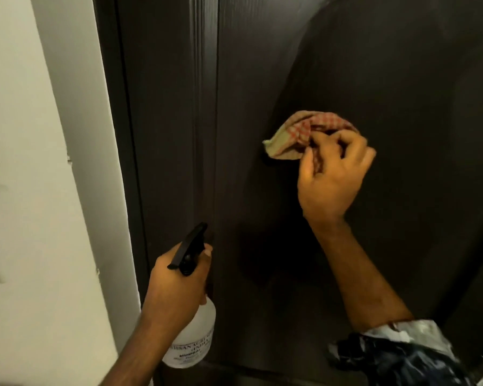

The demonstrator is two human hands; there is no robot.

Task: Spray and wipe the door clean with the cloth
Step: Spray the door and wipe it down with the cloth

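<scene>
wiping step: right hand (332, 174) clenched on bunched red-checked beige cloth (299, 135), pressed to dark brown grooved door (262, 79). left hand (176, 285) gripping white plastic spray bottle (195, 344), lowered near frame. next: continue strokes across panel.

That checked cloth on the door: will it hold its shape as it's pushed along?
Probably not. The cloth looks limp, bunched in the right hand with a corner drooping loose. It seems light and likely drags and folds against the door.
</scene>
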